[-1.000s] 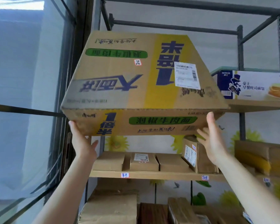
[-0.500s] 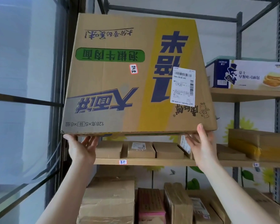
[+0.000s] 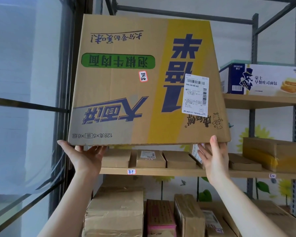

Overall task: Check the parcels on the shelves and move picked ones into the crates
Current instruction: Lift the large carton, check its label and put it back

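Inspection seems under way, nothing crated: my left grip (image 3: 85, 158) and right grip (image 3: 215, 159), fingers spread rather than curled, prop the lower edge of the big noodle carton (image 3: 143, 82) at mid-frame, its shipping label (image 3: 195, 94) facing me, with no crate in view and small parcels (image 3: 150, 159) on the shelf (image 3: 161, 172) below unchecked.

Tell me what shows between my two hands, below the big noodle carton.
Head view: three flat cardboard parcels in a row on the wooden shelf behind, middle one labelled.
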`<action>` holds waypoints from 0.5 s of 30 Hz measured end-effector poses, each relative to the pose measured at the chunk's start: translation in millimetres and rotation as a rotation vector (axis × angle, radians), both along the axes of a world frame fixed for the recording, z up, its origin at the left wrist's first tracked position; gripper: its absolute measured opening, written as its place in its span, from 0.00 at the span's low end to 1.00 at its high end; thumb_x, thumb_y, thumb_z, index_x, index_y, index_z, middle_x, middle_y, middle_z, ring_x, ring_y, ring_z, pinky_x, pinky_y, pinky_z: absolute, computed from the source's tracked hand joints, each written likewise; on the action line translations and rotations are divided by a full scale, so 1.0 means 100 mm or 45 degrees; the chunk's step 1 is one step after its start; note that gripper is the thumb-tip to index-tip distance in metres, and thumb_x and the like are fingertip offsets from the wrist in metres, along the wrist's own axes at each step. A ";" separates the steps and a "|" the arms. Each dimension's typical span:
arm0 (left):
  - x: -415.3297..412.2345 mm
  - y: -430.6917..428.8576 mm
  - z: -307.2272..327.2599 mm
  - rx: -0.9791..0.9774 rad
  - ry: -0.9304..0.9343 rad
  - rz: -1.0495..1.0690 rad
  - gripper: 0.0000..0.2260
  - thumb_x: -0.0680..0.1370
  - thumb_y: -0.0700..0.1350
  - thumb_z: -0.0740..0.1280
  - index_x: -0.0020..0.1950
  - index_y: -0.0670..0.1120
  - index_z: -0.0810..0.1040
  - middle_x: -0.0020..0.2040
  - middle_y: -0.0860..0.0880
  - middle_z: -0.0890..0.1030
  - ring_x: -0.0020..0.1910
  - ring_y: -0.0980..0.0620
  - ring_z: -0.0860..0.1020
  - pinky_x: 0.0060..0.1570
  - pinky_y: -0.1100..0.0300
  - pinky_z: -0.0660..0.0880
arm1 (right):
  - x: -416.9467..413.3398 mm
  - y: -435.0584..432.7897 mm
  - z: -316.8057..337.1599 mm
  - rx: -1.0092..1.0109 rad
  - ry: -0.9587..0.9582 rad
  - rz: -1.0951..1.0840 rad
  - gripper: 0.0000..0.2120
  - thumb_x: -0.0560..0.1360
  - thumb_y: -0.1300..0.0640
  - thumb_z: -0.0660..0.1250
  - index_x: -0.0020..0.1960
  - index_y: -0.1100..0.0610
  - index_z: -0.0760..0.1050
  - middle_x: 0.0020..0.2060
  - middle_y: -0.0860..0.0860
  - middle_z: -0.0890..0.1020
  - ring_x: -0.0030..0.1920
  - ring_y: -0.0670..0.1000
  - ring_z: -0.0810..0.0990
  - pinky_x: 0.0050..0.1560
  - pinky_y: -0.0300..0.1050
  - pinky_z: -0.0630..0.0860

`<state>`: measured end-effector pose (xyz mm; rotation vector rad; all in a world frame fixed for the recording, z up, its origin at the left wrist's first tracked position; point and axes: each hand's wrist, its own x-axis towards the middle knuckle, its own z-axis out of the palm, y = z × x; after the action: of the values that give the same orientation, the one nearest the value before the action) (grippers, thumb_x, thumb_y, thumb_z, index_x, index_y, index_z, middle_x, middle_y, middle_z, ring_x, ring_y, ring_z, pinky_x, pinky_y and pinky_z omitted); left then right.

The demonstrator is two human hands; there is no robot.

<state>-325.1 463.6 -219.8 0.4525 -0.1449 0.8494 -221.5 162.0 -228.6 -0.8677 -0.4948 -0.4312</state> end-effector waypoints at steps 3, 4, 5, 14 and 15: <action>-0.01 0.04 0.14 0.121 0.016 0.139 0.33 0.72 0.71 0.50 0.70 0.54 0.67 0.59 0.46 0.77 0.56 0.44 0.78 0.52 0.47 0.78 | 0.00 -0.04 0.07 -0.137 -0.100 -0.268 0.25 0.67 0.37 0.65 0.62 0.39 0.68 0.56 0.40 0.78 0.58 0.42 0.77 0.57 0.42 0.72; -0.02 0.06 0.21 0.182 0.049 0.218 0.30 0.74 0.69 0.51 0.70 0.55 0.67 0.60 0.46 0.77 0.56 0.46 0.78 0.52 0.50 0.78 | 0.01 -0.06 0.12 -0.208 -0.139 -0.382 0.23 0.67 0.36 0.65 0.62 0.36 0.67 0.54 0.36 0.78 0.56 0.38 0.77 0.55 0.40 0.71; -0.02 0.07 0.29 0.236 0.097 0.322 0.26 0.75 0.66 0.54 0.69 0.57 0.66 0.61 0.47 0.76 0.57 0.48 0.78 0.51 0.53 0.78 | 0.02 -0.08 0.18 -0.281 -0.167 -0.505 0.23 0.69 0.37 0.64 0.63 0.35 0.66 0.54 0.37 0.76 0.55 0.38 0.75 0.55 0.39 0.70; -0.05 0.16 1.11 0.691 0.421 1.236 0.28 0.75 0.56 0.61 0.74 0.58 0.57 0.67 0.47 0.62 0.64 0.53 0.65 0.62 0.63 0.61 | 0.21 -0.11 1.28 -0.179 -0.454 -0.761 0.27 0.78 0.54 0.60 0.75 0.56 0.55 0.67 0.45 0.64 0.66 0.41 0.64 0.60 0.23 0.63; -0.03 0.16 1.21 0.707 0.386 1.216 0.29 0.76 0.55 0.61 0.75 0.57 0.55 0.68 0.48 0.63 0.63 0.55 0.65 0.61 0.64 0.62 | 0.23 -0.10 1.39 -0.155 -0.454 -0.782 0.27 0.78 0.55 0.60 0.74 0.57 0.55 0.69 0.48 0.65 0.67 0.42 0.64 0.62 0.25 0.64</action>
<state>-328.5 479.9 -99.3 1.2152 0.1425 1.6679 -198.7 152.3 -89.9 -1.0631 -0.5798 -1.1411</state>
